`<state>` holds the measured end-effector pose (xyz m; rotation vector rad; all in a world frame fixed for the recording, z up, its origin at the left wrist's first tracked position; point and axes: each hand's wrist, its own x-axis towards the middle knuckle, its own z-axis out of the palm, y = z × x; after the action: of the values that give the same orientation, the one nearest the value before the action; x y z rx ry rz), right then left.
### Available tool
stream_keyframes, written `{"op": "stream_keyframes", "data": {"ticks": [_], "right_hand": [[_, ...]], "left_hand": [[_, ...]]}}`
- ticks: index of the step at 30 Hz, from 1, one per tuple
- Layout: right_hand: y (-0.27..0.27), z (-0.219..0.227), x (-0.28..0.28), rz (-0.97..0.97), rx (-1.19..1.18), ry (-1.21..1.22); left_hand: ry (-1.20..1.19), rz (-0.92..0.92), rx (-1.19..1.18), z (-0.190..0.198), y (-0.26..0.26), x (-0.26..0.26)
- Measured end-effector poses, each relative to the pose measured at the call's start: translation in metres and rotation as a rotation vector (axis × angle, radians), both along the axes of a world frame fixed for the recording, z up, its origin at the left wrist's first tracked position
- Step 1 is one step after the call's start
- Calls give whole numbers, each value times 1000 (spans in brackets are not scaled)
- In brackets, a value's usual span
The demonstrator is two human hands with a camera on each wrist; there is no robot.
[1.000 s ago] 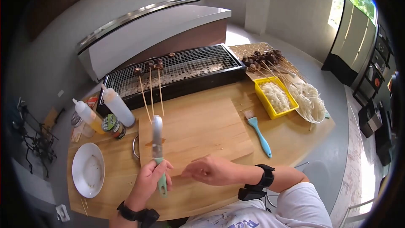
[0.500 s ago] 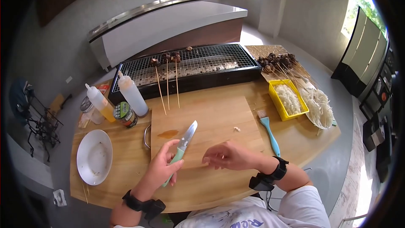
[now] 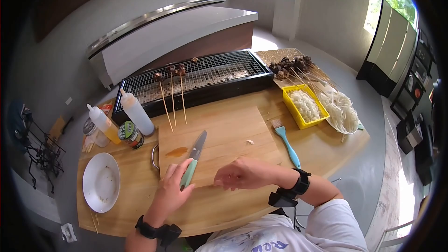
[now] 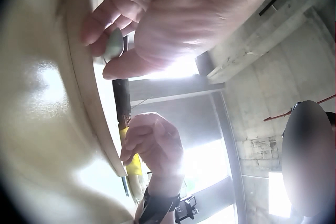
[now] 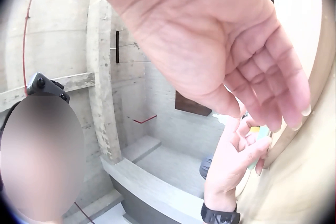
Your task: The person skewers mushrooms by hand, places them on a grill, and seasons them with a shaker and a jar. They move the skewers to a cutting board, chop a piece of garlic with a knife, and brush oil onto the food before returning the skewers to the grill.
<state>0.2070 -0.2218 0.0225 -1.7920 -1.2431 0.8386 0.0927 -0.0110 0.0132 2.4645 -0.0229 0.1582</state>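
Head view: left grip (image 3: pixel 173 190) held the knife (image 3: pixel 197 150), handle lightly pinched between thumb and fingers; left wrist view agreed; blade pointed away from the person, over the near-left part of the board (image 3: pixel 233 123); could not tell if the steel touched wood. My read: the light pinch and low angle suited placing or nudging more than a hard cut; tip pointing away kept it off both wrists.

Right grip (image 3: pixel 240 174) was half wide, fingers loosely bent, nothing seen in it; it hung above the board's near edge, just right of the knife, probably parked to stay off the blade.

Around: orange stain (image 3: pixel 177 151) left of the blade, pale bits (image 3: pixel 250 142) to its right; three skewers (image 3: pixel 172 94) had meat on the grill (image 3: pixel 205 93) and bare sticks out over the board's far-left part, likely so the ends stayed cool to grab; those sticks were the main obstacle ahead of the tip.

Left side was crowded: two bottles (image 3: pixel 138 117), jar (image 3: pixel 131 135), bowl (image 3: pixel 99 177) on the tabletop (image 3: pixel 137 172); right side: brush (image 3: pixel 287 145) just beside the board, yellow basket (image 3: pixel 292 111) of white shreds behind it, skewer pile (image 3: pixel 290 67) beyond.
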Motion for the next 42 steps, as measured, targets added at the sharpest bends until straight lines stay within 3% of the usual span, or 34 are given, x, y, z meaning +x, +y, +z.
{"op": "stream_keyframes", "data": {"ticks": [3, 7, 13, 15, 17, 20, 23, 33, 38, 42], "right_hand": [[-6, -1, -2, -84, 137, -58], [-41, 13, 5, -206, 141, -220], [-154, 14, 46, -1093, -49, -852], [-205, 9, 65, -1292, -80, -855], [-252, 0, 79, -1372, -227, -953], [-283, -2, 85, -1428, -362, -876], [-290, -4, 85, -1409, -497, -725], [-292, -17, 92, -1482, -416, -739], [-299, -22, 99, -1443, -339, -924], [-304, -11, 97, -1476, -314, -857]], "left_hand": [[2, 40, 53, -4, 1, 0], [-49, 26, 147, -7, 1, -2], [-88, -3, 165, -5, -2, -3], [-94, -11, 161, -7, 0, -2], [-120, 32, 94, -8, 3, -1], [88, 163, -9, 0, 2, 1], [99, 212, -59, -3, 3, 5], [53, 167, -188, -12, 11, 10], [42, 188, -243, -13, 13, 10], [43, 143, -236, -14, 16, 10]]}}
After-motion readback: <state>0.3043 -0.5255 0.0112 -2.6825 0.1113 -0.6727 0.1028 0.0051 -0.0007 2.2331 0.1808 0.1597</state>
